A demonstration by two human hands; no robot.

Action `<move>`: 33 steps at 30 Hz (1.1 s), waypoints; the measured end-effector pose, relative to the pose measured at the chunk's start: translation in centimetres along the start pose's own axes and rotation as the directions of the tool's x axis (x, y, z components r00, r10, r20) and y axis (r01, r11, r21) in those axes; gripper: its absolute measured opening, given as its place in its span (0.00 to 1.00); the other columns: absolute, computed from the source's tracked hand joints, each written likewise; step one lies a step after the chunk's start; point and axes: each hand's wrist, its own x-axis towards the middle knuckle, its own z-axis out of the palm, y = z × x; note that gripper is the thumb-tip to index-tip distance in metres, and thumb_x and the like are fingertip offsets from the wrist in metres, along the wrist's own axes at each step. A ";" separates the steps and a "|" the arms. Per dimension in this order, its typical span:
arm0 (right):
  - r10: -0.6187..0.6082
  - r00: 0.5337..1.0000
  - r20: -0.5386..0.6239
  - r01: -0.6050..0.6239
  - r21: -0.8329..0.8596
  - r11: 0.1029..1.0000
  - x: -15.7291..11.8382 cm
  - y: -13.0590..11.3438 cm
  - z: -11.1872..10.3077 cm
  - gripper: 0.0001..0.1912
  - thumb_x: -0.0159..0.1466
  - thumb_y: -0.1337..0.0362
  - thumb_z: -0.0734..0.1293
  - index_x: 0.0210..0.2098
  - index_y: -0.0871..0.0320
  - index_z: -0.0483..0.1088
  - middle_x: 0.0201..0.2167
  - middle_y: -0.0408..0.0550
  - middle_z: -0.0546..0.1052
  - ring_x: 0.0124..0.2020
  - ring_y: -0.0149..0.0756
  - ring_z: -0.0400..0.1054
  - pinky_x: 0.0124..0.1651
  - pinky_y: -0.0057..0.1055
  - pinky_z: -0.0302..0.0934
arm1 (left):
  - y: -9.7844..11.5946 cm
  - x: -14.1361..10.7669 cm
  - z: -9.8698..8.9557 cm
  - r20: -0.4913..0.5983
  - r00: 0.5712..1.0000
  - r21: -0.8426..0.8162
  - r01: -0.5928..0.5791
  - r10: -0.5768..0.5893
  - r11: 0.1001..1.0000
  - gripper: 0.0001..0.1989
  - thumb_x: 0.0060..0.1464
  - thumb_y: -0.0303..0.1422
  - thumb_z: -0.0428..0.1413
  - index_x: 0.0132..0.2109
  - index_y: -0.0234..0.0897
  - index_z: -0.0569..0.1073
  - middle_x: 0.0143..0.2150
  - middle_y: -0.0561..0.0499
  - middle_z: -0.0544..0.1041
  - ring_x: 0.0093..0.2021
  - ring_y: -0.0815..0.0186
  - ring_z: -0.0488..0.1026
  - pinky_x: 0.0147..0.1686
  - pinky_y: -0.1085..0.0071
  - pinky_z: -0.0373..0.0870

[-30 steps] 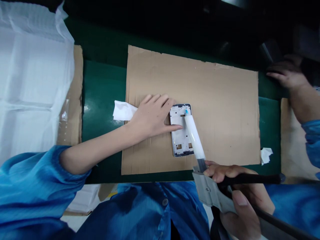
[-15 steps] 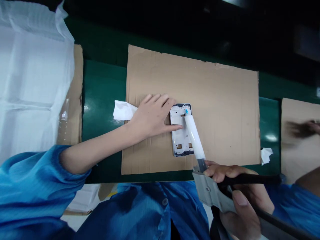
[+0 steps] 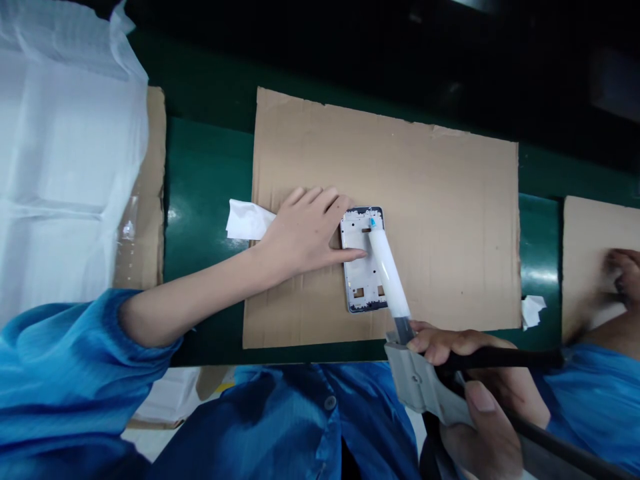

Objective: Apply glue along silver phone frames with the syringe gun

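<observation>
A phone frame [image 3: 356, 279], pale inside with a dark rim and small cut-outs, lies flat on a cardboard sheet [image 3: 450, 200]. My left hand [image 3: 305, 233] holds it steady from the left, index finger by its top left corner and thumb across its face, the other fingers stretched on the cardboard. In my right hand [image 3: 480, 413] is a glue gun [image 3: 417, 380] with a grey body and a black handle. Its white cartridge [image 3: 389, 270] slants up over the frame's right side. The blue nozzle tip [image 3: 373, 223] is over the upper part of the frame; whether it touches cannot be made out.
A folded white tissue [image 3: 247, 221] sticks out by my left wrist. A crumpled white scrap [image 3: 533, 311] lies on the green tabletop [image 3: 210, 173] to the right. White foam sheeting [image 3: 60, 153] covers the left side. Another person's hand [image 3: 625, 273] moves over the right-hand cardboard.
My hands, the glue gun and the phone frame look almost unmoved. At the far right, the other person's hand and blue sleeve have come further into view, with the hand blurred.
</observation>
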 end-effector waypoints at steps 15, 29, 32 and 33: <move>-0.012 0.999 -0.037 0.011 -0.023 1.000 -0.3 -0.3 0.5 0.16 0.70 0.64 0.61 0.53 0.47 0.77 0.37 0.47 0.76 0.43 0.43 0.78 0.61 0.62 0.75 | -0.1 0.0 0.1 0.005 1.000 0.013 -0.006 0.006 1.000 0.41 0.67 0.67 0.53 0.62 0.33 0.74 0.59 0.38 0.79 0.56 0.47 0.75 0.55 0.54 0.66; 0.005 1.000 0.030 -0.005 -0.018 1.000 -0.1 -0.2 0.0 0.18 0.71 0.65 0.61 0.55 0.45 0.76 0.39 0.47 0.76 0.46 0.43 0.78 0.64 0.63 0.73 | 0.1 0.1 -0.1 0.020 1.000 0.019 0.005 -0.006 1.000 0.40 0.68 0.67 0.51 0.62 0.34 0.73 0.59 0.39 0.79 0.56 0.48 0.75 0.55 0.54 0.65; 0.010 0.997 0.077 -0.010 -0.004 1.000 0.1 -0.2 -0.4 0.18 0.72 0.64 0.61 0.55 0.44 0.76 0.39 0.47 0.76 0.46 0.43 0.79 0.63 0.62 0.74 | 0.1 0.1 -0.1 0.027 1.000 0.007 0.010 -0.010 1.000 0.40 0.67 0.67 0.52 0.63 0.34 0.73 0.59 0.39 0.79 0.57 0.47 0.75 0.55 0.55 0.65; 0.015 0.996 0.085 -0.015 -0.001 1.000 0.2 -0.2 -0.4 0.18 0.72 0.64 0.61 0.56 0.44 0.76 0.39 0.47 0.77 0.46 0.43 0.79 0.63 0.62 0.74 | 0.1 0.1 -0.1 0.027 1.000 0.003 0.010 -0.010 1.000 0.40 0.67 0.67 0.52 0.63 0.33 0.73 0.59 0.39 0.79 0.57 0.47 0.75 0.55 0.55 0.65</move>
